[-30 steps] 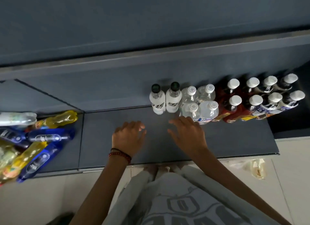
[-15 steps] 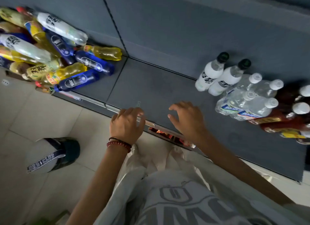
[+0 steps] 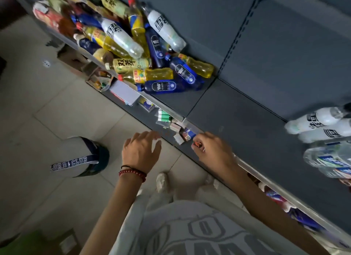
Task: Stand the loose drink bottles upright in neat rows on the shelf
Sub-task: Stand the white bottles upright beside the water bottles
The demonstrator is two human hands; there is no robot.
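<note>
While the left hand hangs empty at lower centre of the head view, fingers loosely spread, the right hand sits beside it. Its fingers curl at the front edge of the shelf, and I cannot tell whether they pinch anything. The loose bottles lie heaped on their sides at upper left, well apart from both hands. The ranged bottles crowd the right edge, blurred. This looks like the reach for another bottle. The next move calls for a hand to travel up-left to the nearest blue bottle and grip round its body without disturbing its neighbours.
</note>
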